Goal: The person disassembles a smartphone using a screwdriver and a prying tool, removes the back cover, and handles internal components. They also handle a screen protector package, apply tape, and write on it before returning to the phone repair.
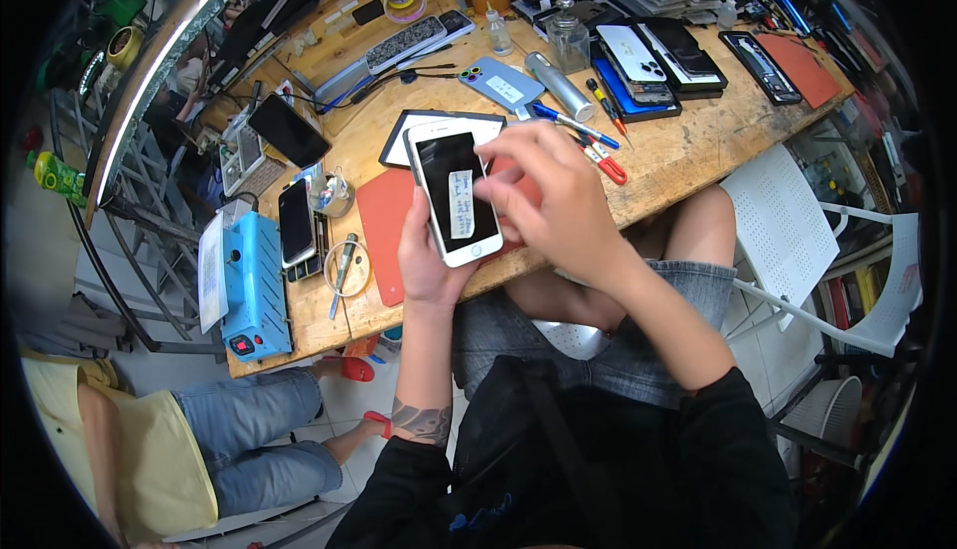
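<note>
A white smartphone with a dark screen is gripped in my left hand, its front facing up and tilted. A handwritten paper label is stuck on its screen. My right hand hovers over the phone's right edge, thumb and forefinger bent and apart, with nothing visible between them. Whether its fingertips touch the glass I cannot tell. Below the phone lies a red mat, partly hidden by my hands. Just behind is a white sheet in a dark-edged tray.
A blue phone, a silver cylinder, a screwdriver and red-handled pliers lie beyond. Stacked phones sit right. A blue box device stands left. A seated person in yellow is lower left, a white chair right.
</note>
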Demonstrator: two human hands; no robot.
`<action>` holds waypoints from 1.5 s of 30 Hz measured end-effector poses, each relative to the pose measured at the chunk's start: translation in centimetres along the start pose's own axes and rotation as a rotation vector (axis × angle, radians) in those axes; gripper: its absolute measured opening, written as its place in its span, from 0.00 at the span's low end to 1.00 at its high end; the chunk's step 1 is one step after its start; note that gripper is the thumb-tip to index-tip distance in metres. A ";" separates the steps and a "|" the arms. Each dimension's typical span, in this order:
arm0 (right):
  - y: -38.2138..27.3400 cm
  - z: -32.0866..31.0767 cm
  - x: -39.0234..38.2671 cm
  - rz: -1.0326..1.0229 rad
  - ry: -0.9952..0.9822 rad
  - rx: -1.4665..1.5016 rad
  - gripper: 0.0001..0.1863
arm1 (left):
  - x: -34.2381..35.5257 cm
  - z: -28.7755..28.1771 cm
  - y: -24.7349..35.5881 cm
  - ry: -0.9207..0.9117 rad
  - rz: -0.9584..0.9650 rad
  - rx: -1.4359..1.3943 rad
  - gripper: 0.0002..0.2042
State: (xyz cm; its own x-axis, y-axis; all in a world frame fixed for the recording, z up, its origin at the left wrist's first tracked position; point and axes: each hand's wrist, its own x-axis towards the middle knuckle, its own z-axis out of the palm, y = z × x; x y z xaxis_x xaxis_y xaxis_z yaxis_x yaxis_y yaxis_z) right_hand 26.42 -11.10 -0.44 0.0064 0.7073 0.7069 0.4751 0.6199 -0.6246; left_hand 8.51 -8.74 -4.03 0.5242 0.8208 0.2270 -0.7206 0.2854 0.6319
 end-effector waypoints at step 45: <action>-1.9 1.4 -4.0 0.383 -0.396 0.187 0.34 | -3.7 -0.3 -0.2 0.251 0.054 0.215 0.26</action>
State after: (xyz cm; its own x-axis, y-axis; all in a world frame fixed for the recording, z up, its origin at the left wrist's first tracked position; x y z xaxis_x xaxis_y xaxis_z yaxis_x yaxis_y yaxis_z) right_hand 24.27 -14.69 -2.54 -0.1996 0.9438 0.2635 0.3401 0.3189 -0.8846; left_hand 6.52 -11.70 -5.21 0.3400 0.9359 0.0918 -0.6183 0.1489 0.7717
